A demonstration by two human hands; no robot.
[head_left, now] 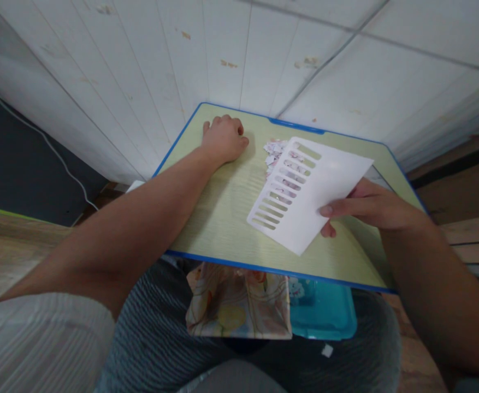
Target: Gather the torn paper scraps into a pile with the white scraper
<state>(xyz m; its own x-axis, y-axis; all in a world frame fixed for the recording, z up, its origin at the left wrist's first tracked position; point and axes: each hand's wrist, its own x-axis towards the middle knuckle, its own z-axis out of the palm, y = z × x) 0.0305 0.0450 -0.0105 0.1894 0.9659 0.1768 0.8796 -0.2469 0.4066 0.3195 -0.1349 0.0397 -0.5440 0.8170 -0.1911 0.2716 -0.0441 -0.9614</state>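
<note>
My right hand (366, 204) grips a white sheet (325, 185) by its right edge, the thumb on top and the other fingers mostly beneath. Along the sheet's left side runs a row of cut-out slots with rounded ends. Held over the table, it partly covers a small pile of printed paper pieces (272, 150), and some of them show through the slots. My left hand (225, 139) rests on the far left part of the pale table (223, 218), its fingers loosely curled and nothing visible in them.
A blue rim edges the table, which stands against a white panelled wall (223, 54). Below its near edge, a flowered fabric-like container (239, 311) and a turquoise plastic box (325, 311) sit at my lap. A small white scrap (327, 350) lies on my trousers.
</note>
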